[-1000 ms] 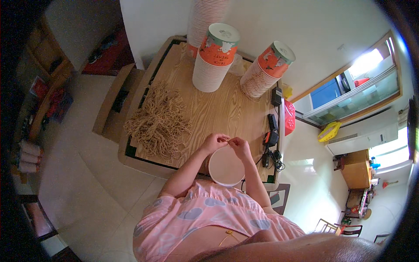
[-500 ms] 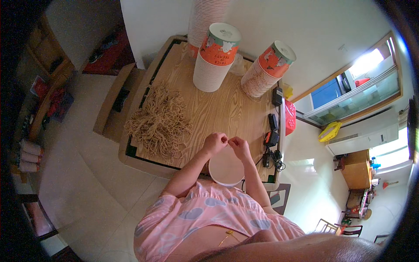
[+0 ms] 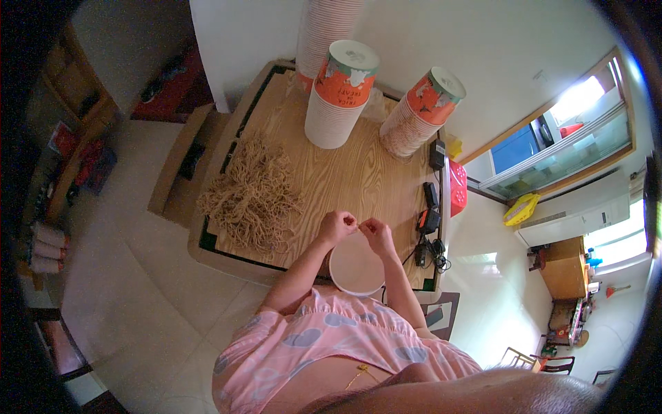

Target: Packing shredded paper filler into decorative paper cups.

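A white paper bucket (image 3: 356, 266) stands at the near edge of the table against my body, its round mouth facing up. Over its far rim my left hand (image 3: 337, 227) and my right hand (image 3: 377, 237) meet with their fingertips almost touching. Both are closed in a pinch; whatever lies between the fingers is too small to make out. To the left of my hands lies a loose heap of tan twisted cords (image 3: 254, 196).
Upside-down stacks of orange and white paper buckets stand at the back: a middle stack (image 3: 338, 103), a right stack (image 3: 419, 117) and a taller stack (image 3: 329, 31) behind. Black power adapters (image 3: 429, 221) with cables line the right edge. A red basket (image 3: 457, 186) sits beyond it.
My hands stay at the bucket's far rim, with the fingertips shifted only slightly. The whole view has moved down a little.
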{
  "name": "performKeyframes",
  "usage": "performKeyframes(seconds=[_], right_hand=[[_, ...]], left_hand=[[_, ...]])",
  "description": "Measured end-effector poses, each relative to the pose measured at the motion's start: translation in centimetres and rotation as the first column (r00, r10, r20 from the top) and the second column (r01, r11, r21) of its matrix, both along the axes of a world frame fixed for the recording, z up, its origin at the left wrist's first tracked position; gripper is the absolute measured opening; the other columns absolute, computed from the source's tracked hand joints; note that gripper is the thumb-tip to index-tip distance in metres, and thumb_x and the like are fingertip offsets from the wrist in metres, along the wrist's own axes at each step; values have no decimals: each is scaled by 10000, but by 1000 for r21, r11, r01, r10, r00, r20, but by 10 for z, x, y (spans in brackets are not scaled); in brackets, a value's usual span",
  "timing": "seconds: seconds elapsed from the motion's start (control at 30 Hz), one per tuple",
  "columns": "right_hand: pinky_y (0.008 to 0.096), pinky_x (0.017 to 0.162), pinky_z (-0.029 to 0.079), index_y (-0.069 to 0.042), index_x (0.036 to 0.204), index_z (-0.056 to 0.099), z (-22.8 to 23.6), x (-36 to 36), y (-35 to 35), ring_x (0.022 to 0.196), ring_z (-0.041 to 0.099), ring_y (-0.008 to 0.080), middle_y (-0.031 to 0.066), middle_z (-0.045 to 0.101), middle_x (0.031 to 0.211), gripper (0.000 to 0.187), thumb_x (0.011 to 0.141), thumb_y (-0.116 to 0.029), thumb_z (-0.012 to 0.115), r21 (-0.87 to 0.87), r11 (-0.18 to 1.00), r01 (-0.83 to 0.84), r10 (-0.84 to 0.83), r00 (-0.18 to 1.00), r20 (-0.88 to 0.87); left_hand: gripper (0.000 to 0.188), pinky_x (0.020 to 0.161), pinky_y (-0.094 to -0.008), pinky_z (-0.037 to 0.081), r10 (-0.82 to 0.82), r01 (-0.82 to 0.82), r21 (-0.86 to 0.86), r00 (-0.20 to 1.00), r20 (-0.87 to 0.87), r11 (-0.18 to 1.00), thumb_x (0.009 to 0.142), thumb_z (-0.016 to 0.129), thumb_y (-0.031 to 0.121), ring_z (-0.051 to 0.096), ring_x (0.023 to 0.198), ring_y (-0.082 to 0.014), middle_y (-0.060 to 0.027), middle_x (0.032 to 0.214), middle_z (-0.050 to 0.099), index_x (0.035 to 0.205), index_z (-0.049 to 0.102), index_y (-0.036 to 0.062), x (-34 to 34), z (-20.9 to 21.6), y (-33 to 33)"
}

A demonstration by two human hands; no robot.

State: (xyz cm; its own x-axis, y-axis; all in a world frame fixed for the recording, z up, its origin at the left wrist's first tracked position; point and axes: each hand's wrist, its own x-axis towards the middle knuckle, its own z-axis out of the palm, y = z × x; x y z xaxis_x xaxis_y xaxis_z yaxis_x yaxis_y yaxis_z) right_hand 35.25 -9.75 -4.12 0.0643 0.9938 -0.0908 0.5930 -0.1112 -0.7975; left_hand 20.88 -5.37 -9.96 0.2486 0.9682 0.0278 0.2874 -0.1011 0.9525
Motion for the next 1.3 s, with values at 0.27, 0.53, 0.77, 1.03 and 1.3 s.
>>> performKeyframes(seconds=[0.27,0.53,0.77,1.03,1.3], right_hand=[[252,567,436,7,795,598,-14,8,3,615,525,90,70,596,649,148,764,-138,607,17,1000,25,-25,1000,1],[240,536,416,-12,802,601,-14,9,3,597,497,76,22,571,631,119,778,-129,599,-30,1000,-1,0,1000,-20],[230,504,401,-15,788,597,-12,7,11,565,480,65,10,556,602,144,782,-158,615,19,1000,-7,7,999,-33],[267,507,415,-33,727,554,-11,-4,10,526,505,130,93,542,591,55,746,-77,580,265,962,-68,11,977,213],[268,522,424,-24,735,558,-7,-4,11,542,524,151,113,557,610,69,749,-85,586,259,963,-70,1,966,258]], left_hand=[[132,536,-261,464,22,-20,-32,998,55,999,696,663,149,576,566,-102,-47,624,620,713,634,21,4,4,2],[152,595,-249,466,-41,110,-259,966,257,960,751,641,159,581,614,-105,-33,685,633,746,647,7,-1,0,6],[149,588,-261,461,-32,90,-191,957,287,977,767,623,166,570,608,-110,-35,681,630,781,650,19,6,-3,8],[110,594,-328,452,81,-77,109,996,-27,991,736,597,153,567,639,-229,-94,705,590,742,610,43,10,13,6],[116,622,-374,463,134,-94,235,978,-161,967,745,566,158,576,701,-293,-115,739,584,730,601,48,12,21,6]])
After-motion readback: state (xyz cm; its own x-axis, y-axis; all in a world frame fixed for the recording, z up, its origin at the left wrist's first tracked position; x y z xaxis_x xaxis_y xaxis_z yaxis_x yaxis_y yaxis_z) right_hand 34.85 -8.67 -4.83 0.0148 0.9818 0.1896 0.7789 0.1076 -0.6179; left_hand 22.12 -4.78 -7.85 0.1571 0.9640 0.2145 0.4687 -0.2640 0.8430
